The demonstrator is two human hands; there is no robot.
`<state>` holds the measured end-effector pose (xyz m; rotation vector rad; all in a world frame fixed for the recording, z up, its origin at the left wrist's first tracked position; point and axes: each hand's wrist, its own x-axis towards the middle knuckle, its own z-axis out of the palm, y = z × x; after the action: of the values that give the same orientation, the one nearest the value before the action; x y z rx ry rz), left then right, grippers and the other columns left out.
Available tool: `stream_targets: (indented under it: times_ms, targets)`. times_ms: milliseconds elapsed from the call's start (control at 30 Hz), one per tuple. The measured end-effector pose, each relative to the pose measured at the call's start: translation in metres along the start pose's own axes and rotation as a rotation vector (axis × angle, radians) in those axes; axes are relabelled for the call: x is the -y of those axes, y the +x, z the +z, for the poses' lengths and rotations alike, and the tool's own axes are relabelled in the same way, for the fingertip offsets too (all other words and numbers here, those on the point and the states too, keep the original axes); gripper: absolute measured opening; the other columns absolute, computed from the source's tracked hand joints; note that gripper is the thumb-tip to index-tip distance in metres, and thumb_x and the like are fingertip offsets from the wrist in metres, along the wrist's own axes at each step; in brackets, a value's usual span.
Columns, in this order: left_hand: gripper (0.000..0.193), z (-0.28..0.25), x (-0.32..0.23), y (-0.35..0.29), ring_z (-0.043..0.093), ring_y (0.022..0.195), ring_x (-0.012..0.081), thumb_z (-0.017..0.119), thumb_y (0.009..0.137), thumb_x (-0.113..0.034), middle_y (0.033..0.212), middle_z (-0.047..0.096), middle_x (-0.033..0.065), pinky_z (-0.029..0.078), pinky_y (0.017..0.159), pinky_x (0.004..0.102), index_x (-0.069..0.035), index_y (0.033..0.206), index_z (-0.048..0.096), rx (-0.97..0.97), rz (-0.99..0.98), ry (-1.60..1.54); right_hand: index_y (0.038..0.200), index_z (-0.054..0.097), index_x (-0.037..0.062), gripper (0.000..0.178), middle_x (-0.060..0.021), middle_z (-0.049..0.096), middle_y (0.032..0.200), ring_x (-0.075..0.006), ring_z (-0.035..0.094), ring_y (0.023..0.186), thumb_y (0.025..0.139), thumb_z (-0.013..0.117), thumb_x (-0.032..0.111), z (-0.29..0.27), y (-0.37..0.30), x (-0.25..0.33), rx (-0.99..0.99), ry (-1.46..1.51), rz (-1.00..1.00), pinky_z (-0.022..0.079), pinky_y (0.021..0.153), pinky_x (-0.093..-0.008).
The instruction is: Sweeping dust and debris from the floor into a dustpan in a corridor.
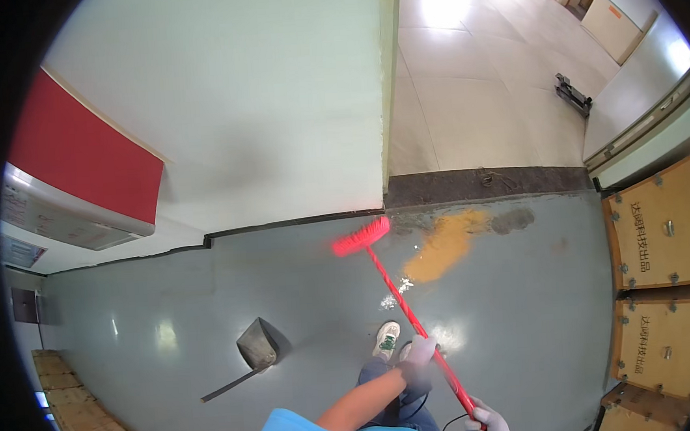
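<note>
A red broom (389, 280) slants across the floor, its bristle head (362, 236) at the base of the wall beside the doorway corner. My left hand (420, 351), in a pale glove, is wrapped round the middle of the handle. Lower down at the right, my gloved right hand (486, 424) grips the handle near its end. Right of the bristles, a yellow-orange patch (445, 245) spreads over the floor. White bits (398, 294) lie scattered beside the handle, ahead of my shoe (386, 339). A long-handled dustpan (256, 343) rests on the floor to the left.
A dark threshold strip (493, 183) borders the doorway to a tiled floor (497, 111). Wooden crates (661, 224) stand along the right, with more boxes (80, 409) at the lower left. A red-and-silver cabinet (89, 164) is on the left wall. A black object (573, 95) lies by the door panel.
</note>
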<state>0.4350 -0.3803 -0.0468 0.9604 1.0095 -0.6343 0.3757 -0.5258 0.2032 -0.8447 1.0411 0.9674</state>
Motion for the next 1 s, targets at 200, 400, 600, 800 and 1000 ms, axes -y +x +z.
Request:
stream_targets:
  times_ms: [200, 400, 600, 800, 1000]
  targets:
    - [0.018, -0.05, 0.01, 0.015, 0.058, 0.053, 0.0255, 0.046, 0.076, -0.011, 0.063, 0.054, 0.013, 0.048, 0.048, 0.0348, 0.006, 0.075, 0.051, -0.157, 0.125, -0.068, 0.123, 0.038, 0.0178, 0.037, 0.0058, 0.03, 0.056, -0.0028, 0.024, 0.037, 0.087, 0.044, 0.017, 0.023, 0.011, 0.014, 0.1, -0.047, 0.048, 0.018, 0.029, -0.0149]
    - [0.021, -0.032, -0.022, 0.042, 0.06, 0.055, 0.0258, 0.045, 0.075, -0.01, 0.062, 0.058, 0.0153, 0.049, 0.049, 0.0358, 0.008, 0.071, 0.055, -0.193, 0.087, -0.008, 0.124, 0.037, 0.0183, 0.037, 0.0042, 0.025, 0.056, -0.0031, 0.018, 0.036, 0.087, 0.038, 0.017, -0.023, 0.091, 0.014, 0.324, 0.275, 0.14, 0.017, 0.028, -0.0164]
    - [0.017, 0.027, -0.003, 0.034, 0.06, 0.051, 0.0278, 0.049, 0.073, -0.008, 0.062, 0.056, 0.0165, 0.05, 0.044, 0.0363, 0.009, 0.075, 0.051, -0.136, 0.047, 0.057, 0.122, 0.04, 0.0182, 0.036, 0.0049, 0.029, 0.056, -0.0036, 0.023, 0.036, 0.086, 0.044, 0.018, -0.02, 0.02, 0.011, 0.033, 0.257, 0.022, 0.019, 0.029, -0.0153]
    - [0.017, 0.001, 0.004, -0.011, 0.058, 0.053, 0.0278, 0.048, 0.075, -0.006, 0.065, 0.05, 0.0141, 0.05, 0.044, 0.0372, 0.008, 0.083, 0.042, -0.055, 0.078, -0.073, 0.124, 0.037, 0.0197, 0.038, 0.0048, 0.031, 0.058, -0.0031, 0.024, 0.037, 0.087, 0.043, 0.018, 0.001, -0.022, 0.01, 0.063, 0.003, -0.032, 0.019, 0.029, -0.015]
    - [0.008, -0.043, -0.018, 0.033, 0.056, 0.05, 0.0279, 0.045, 0.073, -0.004, 0.06, 0.048, 0.0132, 0.049, 0.044, 0.0368, 0.004, 0.076, 0.044, -0.168, 0.064, -0.169, 0.123, 0.037, 0.0179, 0.036, 0.003, 0.03, 0.059, -0.0037, 0.022, 0.038, 0.087, 0.041, 0.016, -0.017, 0.083, 0.017, 0.362, 0.266, 0.182, 0.02, 0.03, -0.0164]
